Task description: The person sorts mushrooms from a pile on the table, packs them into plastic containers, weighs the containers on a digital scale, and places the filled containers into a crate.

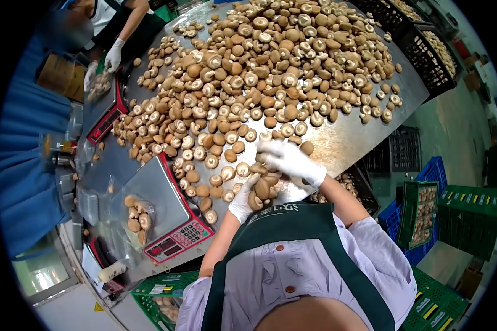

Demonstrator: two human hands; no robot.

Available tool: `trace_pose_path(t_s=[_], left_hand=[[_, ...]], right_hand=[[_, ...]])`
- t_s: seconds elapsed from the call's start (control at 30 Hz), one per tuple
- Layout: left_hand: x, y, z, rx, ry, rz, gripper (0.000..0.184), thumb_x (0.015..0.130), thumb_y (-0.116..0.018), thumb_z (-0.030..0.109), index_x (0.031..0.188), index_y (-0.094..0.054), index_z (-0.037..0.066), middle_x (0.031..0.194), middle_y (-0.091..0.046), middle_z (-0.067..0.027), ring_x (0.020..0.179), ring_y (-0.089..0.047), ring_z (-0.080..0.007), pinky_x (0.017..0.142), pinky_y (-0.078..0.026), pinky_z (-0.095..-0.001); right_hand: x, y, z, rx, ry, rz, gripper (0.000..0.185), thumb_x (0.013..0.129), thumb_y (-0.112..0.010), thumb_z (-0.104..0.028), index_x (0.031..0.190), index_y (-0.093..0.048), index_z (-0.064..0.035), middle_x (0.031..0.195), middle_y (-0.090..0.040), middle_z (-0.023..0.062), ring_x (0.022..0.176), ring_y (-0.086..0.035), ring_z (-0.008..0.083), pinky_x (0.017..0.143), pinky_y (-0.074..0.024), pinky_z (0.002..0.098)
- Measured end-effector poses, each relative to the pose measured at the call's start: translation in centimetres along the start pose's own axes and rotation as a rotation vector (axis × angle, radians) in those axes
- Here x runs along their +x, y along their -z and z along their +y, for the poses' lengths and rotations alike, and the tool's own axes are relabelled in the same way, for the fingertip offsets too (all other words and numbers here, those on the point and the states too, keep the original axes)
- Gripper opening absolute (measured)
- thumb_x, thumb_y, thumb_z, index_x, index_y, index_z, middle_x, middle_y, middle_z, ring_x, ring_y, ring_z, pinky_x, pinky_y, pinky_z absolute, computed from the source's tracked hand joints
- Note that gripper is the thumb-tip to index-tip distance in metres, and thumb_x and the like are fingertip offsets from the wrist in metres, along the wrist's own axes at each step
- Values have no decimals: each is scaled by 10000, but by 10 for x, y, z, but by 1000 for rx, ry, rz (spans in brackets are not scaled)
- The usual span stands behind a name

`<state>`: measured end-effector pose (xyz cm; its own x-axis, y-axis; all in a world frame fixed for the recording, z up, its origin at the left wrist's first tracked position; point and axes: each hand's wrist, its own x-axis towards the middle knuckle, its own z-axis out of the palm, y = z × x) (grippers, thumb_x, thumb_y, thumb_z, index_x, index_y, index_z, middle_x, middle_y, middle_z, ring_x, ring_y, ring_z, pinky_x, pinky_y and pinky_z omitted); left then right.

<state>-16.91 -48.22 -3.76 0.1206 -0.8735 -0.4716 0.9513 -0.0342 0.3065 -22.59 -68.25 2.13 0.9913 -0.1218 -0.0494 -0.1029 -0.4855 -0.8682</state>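
Brown-capped mushrooms with pale stems are heaped on the metal table. My left hand [242, 203], in a white glove, is at the table's near edge, curled around several mushrooms [263, 189] held close to my apron. My right hand [294, 161], also gloved, reaches in from the right just above them. Its fingers point left at loose mushrooms and are smeared by motion, so whether they grip one is unclear. Left of my left hand stands a red-rimmed scale [175, 234]. On its plate a clear plastic tray [139, 218] holds several mushrooms.
The large mushroom pile [270, 60] spreads over the metal table [350, 135]. A co-worker's gloved hand [114, 55] is by a second scale [106, 118] at upper left. Black crates [433, 60] stand at upper right, and green crates [469, 220] at lower right.
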Motion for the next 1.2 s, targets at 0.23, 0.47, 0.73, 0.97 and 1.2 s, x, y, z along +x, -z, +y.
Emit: trace_pose_path(t_s=[0.23,0.47,0.73,0.97,1.2], left_hand=[[1,4,4,-59,-60,0,587,878,-558,458,1242,-498,2,1040,-616,-206,855,-647,-257,582,-547,-306],[-3,3,6,-45,-56,22,606,881,-497,444,1270,-471,-20,1104,-599,-183,897,-632,-252,691,-532,-311],[-6,0,9,-81,-41,-110,569,894,-457,438,1276,-478,17,1065,-605,-151,851,-635,-196,555,-531,-252],[-17,10,8,-185,19,-93,581,901,-441,446,1281,-471,8,1078,-601,-147,830,-632,-191,543,-531,-252],[-35,7,6,-135,-1,39,565,926,-383,437,1253,-496,-9,1048,-614,-149,800,-628,-203,569,-530,-263]], right_hand=[[52,26,96,-723,-44,574,437,721,-657,-124,1139,-540,-66,1134,-552,134,998,-538,337,826,-480,406],[39,51,78,117,-313,538,403,785,-668,-234,1141,-615,-53,921,-683,70,739,-623,148,656,-510,251],[17,41,71,1239,-402,574,229,914,-551,-250,983,-606,-39,858,-655,54,714,-650,138,625,-541,246],[35,45,68,-499,-338,308,572,708,-671,-242,1252,-534,-135,1154,-613,156,998,-618,347,838,-504,393],[66,34,73,-766,-261,28,293,686,-666,-191,955,-642,-77,997,-634,157,939,-625,307,796,-510,395]])
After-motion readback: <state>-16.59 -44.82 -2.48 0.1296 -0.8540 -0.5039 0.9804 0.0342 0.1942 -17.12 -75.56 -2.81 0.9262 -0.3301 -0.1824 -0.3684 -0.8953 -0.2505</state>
